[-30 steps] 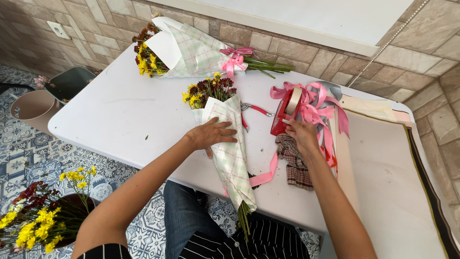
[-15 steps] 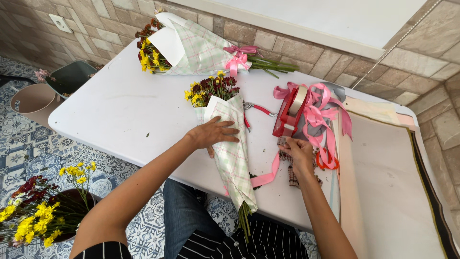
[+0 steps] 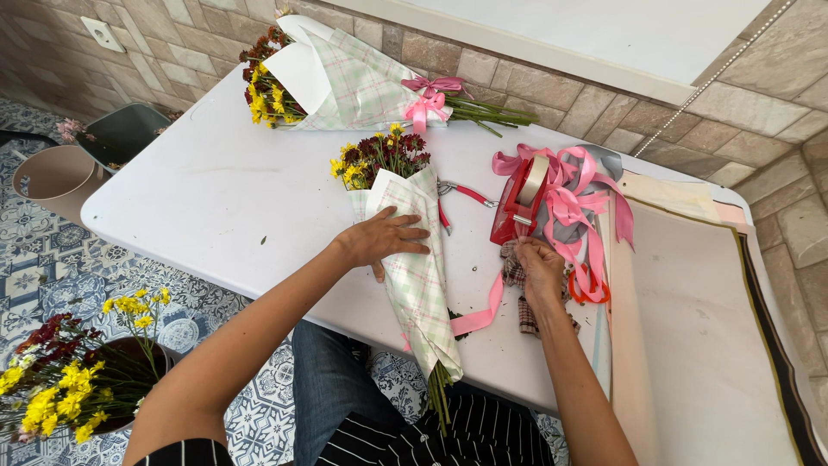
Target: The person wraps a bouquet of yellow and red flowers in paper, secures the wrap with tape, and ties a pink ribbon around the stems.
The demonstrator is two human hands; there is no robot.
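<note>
My left hand (image 3: 385, 239) lies flat on a wrapped bouquet (image 3: 412, 259) in green plaid paper, pressing the paper down on the white table (image 3: 216, 198); red and yellow flowers stick out at its far end and stems hang over the near edge. My right hand (image 3: 536, 263) is closed just below a red tape dispenser (image 3: 517, 200), fingers pinched as if on a strip of tape; the tape itself is too thin to see. A pink ribbon (image 3: 479, 316) trails from under the bouquet.
A finished bouquet (image 3: 345, 82) with a pink bow lies at the far edge. Red-handled pliers (image 3: 461, 192), a pile of pink ribbons (image 3: 578, 203) and paper sheets (image 3: 690, 328) lie to the right. Buckets (image 3: 52, 177) and potted flowers (image 3: 78, 371) stand on the floor left.
My right hand has moved from the tape dispenser down toward me, closing its fingers below it. My left hand stays on the bouquet.
</note>
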